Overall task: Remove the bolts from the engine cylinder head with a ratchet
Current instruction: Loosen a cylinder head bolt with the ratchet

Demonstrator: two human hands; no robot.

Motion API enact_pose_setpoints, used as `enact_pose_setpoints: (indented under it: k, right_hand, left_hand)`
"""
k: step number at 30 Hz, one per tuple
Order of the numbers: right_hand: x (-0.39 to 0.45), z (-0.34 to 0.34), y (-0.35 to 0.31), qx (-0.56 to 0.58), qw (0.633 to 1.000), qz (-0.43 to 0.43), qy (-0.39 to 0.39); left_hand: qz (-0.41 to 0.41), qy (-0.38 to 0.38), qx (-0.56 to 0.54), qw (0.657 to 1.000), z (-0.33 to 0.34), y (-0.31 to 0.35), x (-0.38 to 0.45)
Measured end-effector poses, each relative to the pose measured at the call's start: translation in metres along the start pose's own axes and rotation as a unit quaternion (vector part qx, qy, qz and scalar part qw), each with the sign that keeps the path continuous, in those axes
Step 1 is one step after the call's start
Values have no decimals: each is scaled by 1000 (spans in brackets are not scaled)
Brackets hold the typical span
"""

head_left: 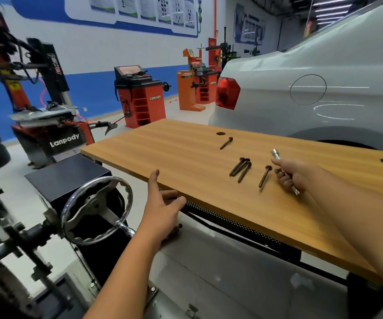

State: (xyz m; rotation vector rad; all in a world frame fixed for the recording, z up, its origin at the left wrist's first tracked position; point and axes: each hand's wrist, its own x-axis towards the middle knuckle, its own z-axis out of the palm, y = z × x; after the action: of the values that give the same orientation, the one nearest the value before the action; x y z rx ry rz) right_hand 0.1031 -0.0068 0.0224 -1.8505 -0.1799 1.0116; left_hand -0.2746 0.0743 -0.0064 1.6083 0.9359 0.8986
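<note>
a: where are the bolts?

b: on the wooden table (185, 146). one bolt (226, 143) lies alone at 12 o'clock, a bunch of bolts (241, 168) near the middle, one more bolt (264, 176) just beside the right hand (294, 174).

a: what's that hand doing?

b: its fingers are curled around a shiny ratchet (283, 170). the left hand (162, 203) is at 9 o'clock, fingers straight, thumb touching the table's edge. a white car (312, 88) stands behind.
</note>
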Motion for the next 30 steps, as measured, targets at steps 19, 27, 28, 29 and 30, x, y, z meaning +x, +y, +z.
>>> enact_pose_setpoints:
  k: [19, 27, 28, 29, 30]
  right_hand:
    - [-151, 183, -49, 63, 928, -247, -274]
    - [-321, 382, -16, 110, 805, -334, -478]
    - [-343, 403, -12, 106, 785, -336, -510]
    - [-363, 422, -8, 94, 762, -345, -539]
    - [-383, 440, -4, 73, 738, -359, -567]
  left_hand:
    - [0, -17, 1, 1000, -29, 8, -17]
    - [102, 218, -75, 968, -165, 44, -69]
    - [118, 256, -66, 957, -190, 47, -81]
    - [128, 290, -57, 947, -214, 49, -94]
    - [134, 321, -44, 937, -238, 51, -107]
